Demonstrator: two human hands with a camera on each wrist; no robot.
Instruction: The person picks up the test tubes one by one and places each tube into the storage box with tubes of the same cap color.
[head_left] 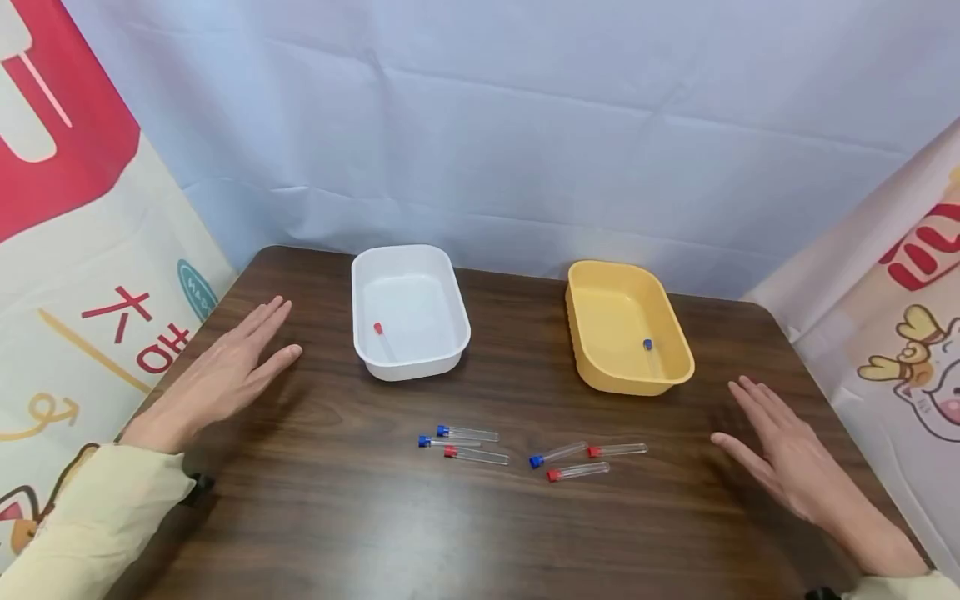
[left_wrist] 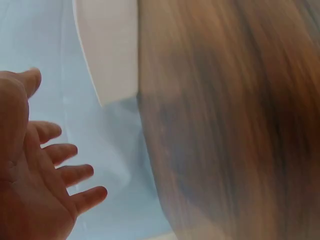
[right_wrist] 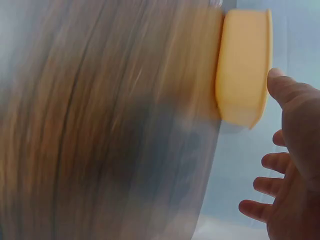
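My left hand (head_left: 228, 371) is held out over the table's left side, fingers straight and nothing in it. On the opposite side my right hand (head_left: 787, 454) is likewise stretched out with no object in it. Nearest the left hand stands a white tub (head_left: 408, 371), in which lies a red-capped tube (head_left: 382, 333). A yellow tub (head_left: 630, 385), closest to the right hand, holds a blue-capped tube (head_left: 649, 350). Between the hands, clear tubes lie in two groups: two blue-capped ones with a red-capped tube (head_left: 480, 456), and two red-capped ones with a blue-capped tube (head_left: 558, 454).
The dark wooden table (head_left: 360, 517) has rounded back corners. Behind it hangs a pale curtain (head_left: 525, 150). Printed cloths flank the table, one on the left (head_left: 90, 242) and another on the right (head_left: 847, 317).
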